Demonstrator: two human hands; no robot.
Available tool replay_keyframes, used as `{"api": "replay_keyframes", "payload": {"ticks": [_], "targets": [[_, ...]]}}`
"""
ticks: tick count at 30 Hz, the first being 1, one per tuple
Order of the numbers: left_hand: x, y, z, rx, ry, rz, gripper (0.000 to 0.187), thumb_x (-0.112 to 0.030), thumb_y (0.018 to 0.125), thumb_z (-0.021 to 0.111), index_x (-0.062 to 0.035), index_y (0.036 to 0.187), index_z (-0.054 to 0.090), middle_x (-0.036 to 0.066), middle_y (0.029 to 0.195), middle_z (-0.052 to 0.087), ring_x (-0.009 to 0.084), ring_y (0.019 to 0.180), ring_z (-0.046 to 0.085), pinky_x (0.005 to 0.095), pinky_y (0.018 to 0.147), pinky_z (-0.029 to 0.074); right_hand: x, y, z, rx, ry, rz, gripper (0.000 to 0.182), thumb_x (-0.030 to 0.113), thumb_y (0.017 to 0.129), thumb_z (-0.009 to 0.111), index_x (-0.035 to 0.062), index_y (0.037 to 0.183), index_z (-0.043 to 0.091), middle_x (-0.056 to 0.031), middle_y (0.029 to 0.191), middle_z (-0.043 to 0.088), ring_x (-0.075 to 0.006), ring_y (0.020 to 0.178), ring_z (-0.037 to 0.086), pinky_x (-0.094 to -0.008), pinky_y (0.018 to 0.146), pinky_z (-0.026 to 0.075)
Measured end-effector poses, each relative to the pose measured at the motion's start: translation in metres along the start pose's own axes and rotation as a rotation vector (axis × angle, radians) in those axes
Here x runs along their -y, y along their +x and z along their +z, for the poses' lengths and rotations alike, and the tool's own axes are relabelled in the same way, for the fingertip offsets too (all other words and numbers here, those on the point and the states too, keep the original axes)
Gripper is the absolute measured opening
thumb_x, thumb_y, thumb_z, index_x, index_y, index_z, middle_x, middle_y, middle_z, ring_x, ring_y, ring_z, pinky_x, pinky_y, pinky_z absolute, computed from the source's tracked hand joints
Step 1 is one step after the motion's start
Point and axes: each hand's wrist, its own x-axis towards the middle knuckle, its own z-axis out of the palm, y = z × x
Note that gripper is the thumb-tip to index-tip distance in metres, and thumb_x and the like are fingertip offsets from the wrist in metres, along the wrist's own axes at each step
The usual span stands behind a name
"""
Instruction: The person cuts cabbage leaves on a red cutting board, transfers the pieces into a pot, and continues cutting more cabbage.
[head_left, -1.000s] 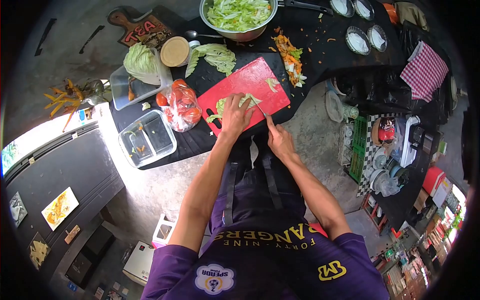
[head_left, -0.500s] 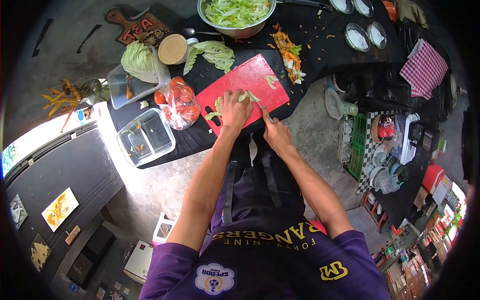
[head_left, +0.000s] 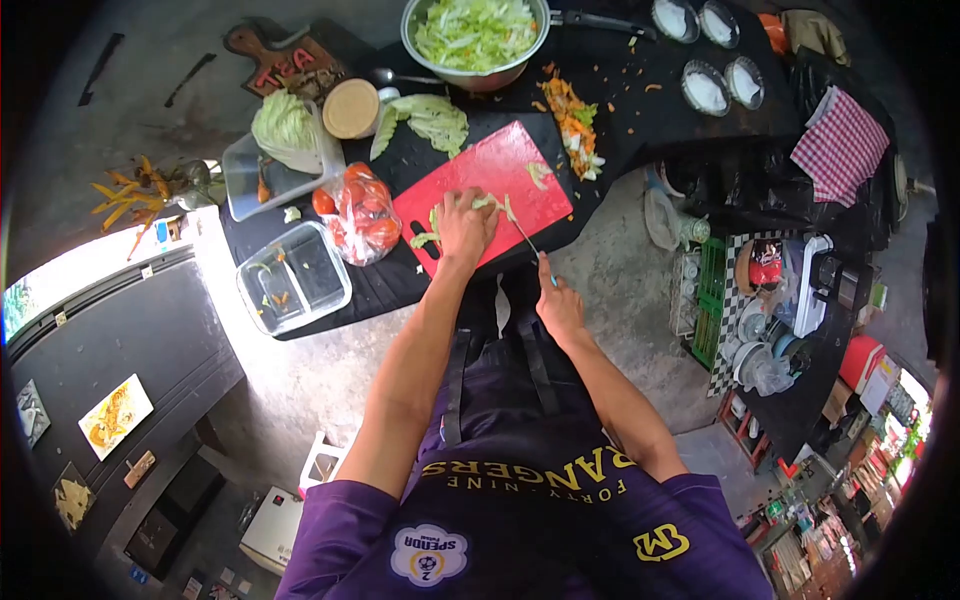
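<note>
My left hand [head_left: 466, 230] presses a piece of cabbage leaf [head_left: 484, 203] onto the red cutting board [head_left: 520, 165], its fingers curled and bunched. In my right hand [head_left: 560, 305] is a knife [head_left: 524, 236], held by the handle at the board's near edge. The blade points away from me, its tip by the cut leaf. More scraps of leaf lie near the board's handle slot and at its far right. Beyond the board rests a loose cabbage leaf [head_left: 430, 122]. Left of the board sits a plastic bag of tomatoes [head_left: 365, 215].
A pan [head_left: 530, 65] of shredded cabbage stands at the back. Carrot peelings [head_left: 575, 125] lie right of the board. Leftward are a container with half a cabbage [head_left: 287, 130], a divided glass dish [head_left: 340, 302] and a lidded jar [head_left: 350, 108]. Small glass bowls [head_left: 706, 92] stand far right.
My right hand has drawn the knife back toward me, off the near edge, so more blade shows. My left hand stays on the leaf.
</note>
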Motion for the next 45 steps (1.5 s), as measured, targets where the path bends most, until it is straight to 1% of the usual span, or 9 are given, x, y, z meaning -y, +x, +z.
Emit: {"api": "replay_keyframes", "payload": {"ticks": [10, 15, 22, 25, 28, 31, 39, 42, 45], "targets": [[0.015, -0.027, -0.037, 0.097, 0.006, 0.034, 0.041, -0.024, 0.073, 0.076, -0.011, 0.112, 0.07, 0.01, 0.126, 0.056, 0.0304, 0.118, 0.049, 0.044, 0.095, 0.044, -0.032, 0.044, -0.049, 0.059, -0.015, -0.224, 0.074, 0.006, 0.084, 0.056, 0.036, 0.147, 0.032, -0.0192, 0.099, 0.063, -0.0438, 0.08, 0.065, -0.0529, 0.07, 0.054], [0.02, -0.035, -0.039, 0.183, 0.046, -0.197, 0.074, -0.019, 0.072, 0.077, -0.0112, 0.139, 0.045, 0.017, 0.139, 0.044, 0.0361, 0.126, 0.042, 0.046, 0.1, 0.042, -0.034, 0.073, -0.066, -0.05, 0.12, -0.145, 0.06, 0.013, 0.091, 0.053, 0.0321, 0.145, 0.036, -0.021, 0.088, 0.064, -0.0446, 0.08, 0.064, -0.0546, 0.071, 0.052], [0.019, -0.028, -0.04, 0.315, -0.11, -0.506, 0.062, -0.022, 0.073, 0.077, -0.008, 0.127, 0.051, 0.017, 0.104, 0.065, 0.0369, 0.092, 0.063, 0.0457, 0.082, 0.052, -0.01, 0.065, -0.046, -0.098, 0.535, -0.129, 0.045, 0.017, 0.093, 0.053, 0.0058, 0.137, 0.048, -0.0245, 0.122, 0.058, -0.044, 0.108, 0.057, -0.0464, 0.086, 0.05], [0.023, -0.02, -0.025, 0.192, -0.552, -0.688, 0.055, -0.016, 0.078, 0.074, -0.0043, 0.125, 0.049, 0.019, 0.099, 0.067, 0.0314, 0.073, 0.068, 0.04, 0.067, 0.055, -0.012, 0.067, -0.033, -0.284, 0.556, -0.265, 0.047, 0.019, 0.093, 0.056, 0.0055, 0.137, 0.049, -0.0206, 0.104, 0.069, -0.0388, 0.09, 0.068, -0.0416, 0.075, 0.053], [-0.015, -0.002, -0.048, 0.087, -1.19, -1.094, 0.051, -0.006, 0.08, 0.072, -0.0001, 0.124, 0.047, 0.018, 0.102, 0.067, 0.0237, 0.074, 0.068, 0.0301, 0.06, 0.054, -0.006, 0.064, -0.055, 0.047, 0.887, 0.022, 0.042, 0.024, 0.092, 0.062, 0.0055, 0.129, 0.056, -0.0086, 0.078, 0.068, -0.0193, 0.061, 0.064, -0.0311, 0.057, 0.049], [-0.043, 0.0, -0.055, 0.097, -1.378, -0.992, 0.054, 0.004, 0.082, 0.068, 0.0019, 0.128, 0.041, 0.016, 0.1, 0.066, 0.0168, 0.068, 0.065, 0.0227, 0.051, 0.049, 0.016, 0.06, -0.1, 0.192, 1.114, 0.222, 0.034, 0.029, 0.09, 0.066, 0.0055, 0.114, 0.062, 0.0019, 0.069, 0.058, -0.0031, 0.053, 0.047, -0.0228, 0.047, 0.039], [-0.088, -0.036, -0.052, 0.353, -1.227, -0.679, 0.046, -0.003, 0.077, 0.076, 0.0012, 0.117, 0.055, 0.007, 0.098, 0.065, 0.0142, 0.082, 0.062, 0.026, 0.069, 0.048, 0.036, 0.071, -0.109, 0.025, 1.125, 0.061, 0.033, 0.025, 0.084, 0.072, -0.0007, 0.102, 0.061, -0.0055, 0.087, 0.066, -0.0129, 0.077, 0.061, -0.0305, 0.072, 0.05], [-0.092, -0.037, -0.078, 0.459, -1.178, -0.699, 0.043, -0.023, 0.083, 0.074, -0.0023, 0.118, 0.059, 0.006, 0.1, 0.065, 0.0137, 0.092, 0.06, 0.0269, 0.079, 0.044, 0.022, 0.08, -0.097, 0.066, 1.184, 0.064, 0.03, 0.02, 0.084, 0.069, -0.0011, 0.103, 0.061, -0.0044, 0.082, 0.064, -0.0116, 0.069, 0.059, -0.029, 0.062, 0.049], [-0.078, -0.036, -0.08, 0.209, -1.127, -0.792, 0.059, -0.025, 0.085, 0.073, -0.0013, 0.132, 0.049, 0.01, 0.108, 0.065, 0.016, 0.099, 0.061, 0.0304, 0.081, 0.048, 0.026, 0.067, -0.14, 0.393, 1.218, 0.13, 0.023, 0.016, 0.086, 0.068, 0.0049, 0.104, 0.06, 0.0023, 0.069, 0.057, -0.0041, 0.049, 0.048, -0.0227, 0.041, 0.033]]}}
